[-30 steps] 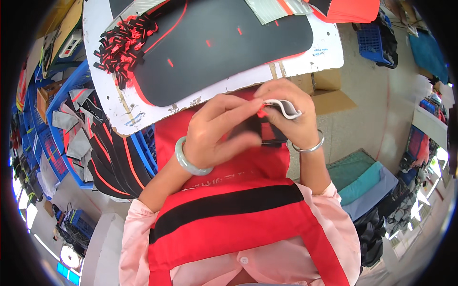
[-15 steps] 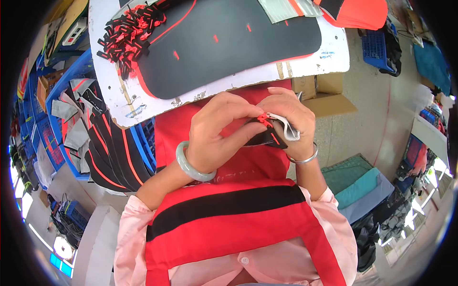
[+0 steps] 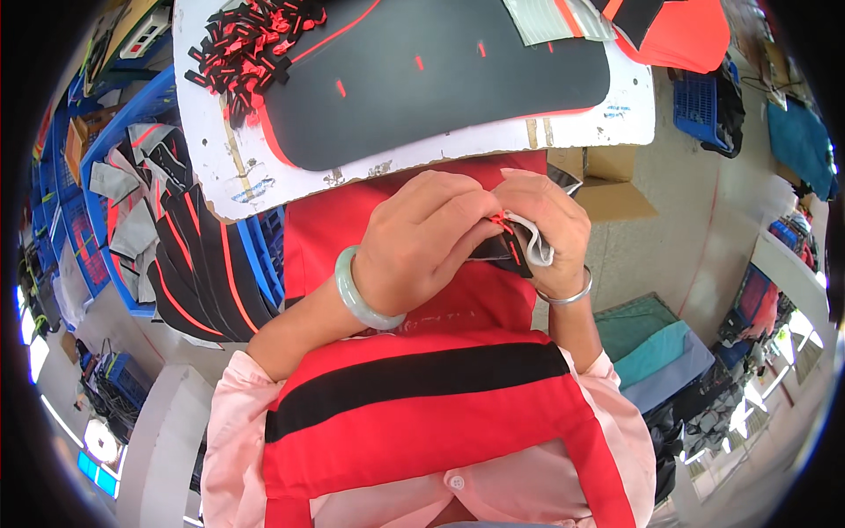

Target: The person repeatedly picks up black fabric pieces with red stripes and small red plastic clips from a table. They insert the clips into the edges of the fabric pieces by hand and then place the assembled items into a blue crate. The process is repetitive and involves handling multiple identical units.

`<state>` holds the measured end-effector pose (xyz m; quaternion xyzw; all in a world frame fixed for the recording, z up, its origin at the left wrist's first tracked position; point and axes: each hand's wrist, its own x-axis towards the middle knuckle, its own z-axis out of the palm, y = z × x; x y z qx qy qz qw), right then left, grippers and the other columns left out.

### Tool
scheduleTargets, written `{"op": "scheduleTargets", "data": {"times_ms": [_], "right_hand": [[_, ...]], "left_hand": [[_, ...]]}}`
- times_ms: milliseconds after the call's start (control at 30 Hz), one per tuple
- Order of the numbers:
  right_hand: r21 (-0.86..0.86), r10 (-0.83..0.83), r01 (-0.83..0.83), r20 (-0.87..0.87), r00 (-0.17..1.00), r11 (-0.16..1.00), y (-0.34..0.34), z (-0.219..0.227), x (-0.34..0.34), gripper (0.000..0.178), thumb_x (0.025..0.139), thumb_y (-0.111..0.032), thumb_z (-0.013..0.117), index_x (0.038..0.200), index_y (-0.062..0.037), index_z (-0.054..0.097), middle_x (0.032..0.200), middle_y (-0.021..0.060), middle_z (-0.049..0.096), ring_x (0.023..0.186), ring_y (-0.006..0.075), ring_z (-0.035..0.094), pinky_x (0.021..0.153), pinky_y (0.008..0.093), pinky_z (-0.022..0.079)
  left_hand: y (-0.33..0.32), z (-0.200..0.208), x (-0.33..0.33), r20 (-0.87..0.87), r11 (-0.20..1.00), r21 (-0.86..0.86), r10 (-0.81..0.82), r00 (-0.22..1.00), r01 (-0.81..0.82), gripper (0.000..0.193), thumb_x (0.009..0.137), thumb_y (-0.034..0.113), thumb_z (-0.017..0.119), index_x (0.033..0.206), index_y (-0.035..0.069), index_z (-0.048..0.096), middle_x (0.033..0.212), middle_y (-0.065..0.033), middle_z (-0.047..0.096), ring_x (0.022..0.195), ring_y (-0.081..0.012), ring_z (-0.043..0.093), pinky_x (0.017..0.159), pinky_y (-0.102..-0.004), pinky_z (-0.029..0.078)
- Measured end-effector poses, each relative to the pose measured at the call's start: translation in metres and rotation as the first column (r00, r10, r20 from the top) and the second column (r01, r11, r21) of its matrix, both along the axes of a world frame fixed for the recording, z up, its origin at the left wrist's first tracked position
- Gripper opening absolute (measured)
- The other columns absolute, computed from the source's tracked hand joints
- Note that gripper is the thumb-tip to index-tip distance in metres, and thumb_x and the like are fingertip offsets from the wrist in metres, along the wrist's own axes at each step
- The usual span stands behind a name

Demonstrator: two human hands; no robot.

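Observation:
Above my red apron's lap, my left hand (image 3: 429, 231) has thumb and index finger pinched on a small red-and-black fabric tab (image 3: 500, 218). Close against it, my right hand (image 3: 553, 231) is closed around a folded fabric strip, whose grey-white side (image 3: 534, 245) curls out over the palm. A black end with a red line (image 3: 512, 255) hangs below the fingertips. My fingers hide where the tab and strip meet. Beyond my hands, a pile of similar red-and-black tabs (image 3: 251, 53) lies at the left of the white tabletop (image 3: 629, 119).
A dark panel (image 3: 422, 97) with red marks covers much of the tabletop. Left stands a blue basket (image 3: 97, 167) with black-and-red strips (image 3: 211, 264). A cardboard box (image 3: 616, 189) sits beyond my right hand; folded teal cloth (image 3: 656, 352) lies lower right. Red-and-black pieces (image 3: 682, 35) overhang the table's far right.
My left hand has turned and its fingers have closed further over the red tab. Both hands appear slightly further right, and the whole view has shifted a little.

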<state>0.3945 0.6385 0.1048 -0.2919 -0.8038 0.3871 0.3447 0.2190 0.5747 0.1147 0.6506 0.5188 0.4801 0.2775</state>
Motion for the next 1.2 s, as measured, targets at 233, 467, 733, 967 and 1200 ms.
{"op": "scheduleTargets", "data": {"times_ms": [233, 467, 733, 967, 1200], "right_hand": [[-0.051, 0.044, -0.040, 0.078, 0.996, 0.998, 0.003, -0.002, 0.007, 0.025, 0.069, -0.004, 0.071, 0.093, -0.0024, 0.068, 0.088, 0.0094, 0.070, 0.081, 0.0291, 0.067, 0.090, 0.0470, 0.053], [-0.134, 0.082, -0.073, 0.061, 0.995, 0.988, -0.002, -0.006, 0.012, 0.023, 0.070, -0.005, 0.072, 0.093, -0.0031, 0.068, 0.087, 0.0096, 0.070, 0.081, 0.0289, 0.067, 0.092, 0.0479, 0.052], [-0.184, 0.093, -0.061, 0.169, 0.981, 0.981, 0.007, 0.004, 0.008, 0.021, 0.070, -0.003, 0.071, 0.091, -0.0011, 0.068, 0.088, 0.0113, 0.070, 0.081, 0.0307, 0.067, 0.091, 0.0470, 0.053], [-0.190, 0.117, -0.086, 0.157, 0.981, 0.978, 0.006, -0.006, 0.006, 0.023, 0.070, 0.000, 0.068, 0.093, -0.0018, 0.069, 0.089, 0.0117, 0.070, 0.082, 0.0319, 0.067, 0.092, 0.0469, 0.052], [-0.223, 0.193, -0.144, 0.216, 0.957, 0.964, 0.020, 0.012, 0.002, 0.021, 0.071, -0.001, 0.068, 0.091, -0.0029, 0.068, 0.083, 0.0110, 0.069, 0.083, 0.0334, 0.065, 0.091, 0.0418, 0.051]], "left_hand": [[-0.001, -0.006, 0.001, 0.047, 1.000, -0.015, 0.001, 0.999, 0.000, 0.022, 0.075, -0.001, 0.074, 0.095, 0.000, 0.066, 0.088, -0.0115, 0.064, 0.075, -0.0251, 0.062, 0.064, -0.0321, 0.051], [-0.006, -0.009, 0.003, 0.136, 0.993, -0.109, -0.038, 0.990, 0.053, 0.018, 0.077, -0.002, 0.073, 0.094, 0.001, 0.067, 0.086, -0.0107, 0.064, 0.074, -0.0227, 0.062, 0.063, -0.0307, 0.051], [-0.004, -0.009, 0.002, 0.180, 0.987, -0.159, 0.025, 0.983, 0.004, 0.015, 0.079, -0.001, 0.070, 0.094, 0.001, 0.065, 0.085, -0.0119, 0.063, 0.075, -0.0256, 0.062, 0.066, -0.0322, 0.051], [-0.007, -0.017, -0.002, 0.180, 0.978, -0.207, 0.020, 0.984, 0.018, 0.014, 0.080, -0.002, 0.070, 0.094, 0.000, 0.066, 0.087, -0.0113, 0.066, 0.076, -0.0215, 0.065, 0.069, -0.0289, 0.052], [-0.006, -0.011, -0.007, 0.311, 0.956, -0.292, 0.074, 0.948, 0.021, 0.013, 0.082, -0.002, 0.069, 0.095, -0.001, 0.068, 0.086, -0.0098, 0.067, 0.075, -0.0187, 0.064, 0.067, -0.0277, 0.050]]}}
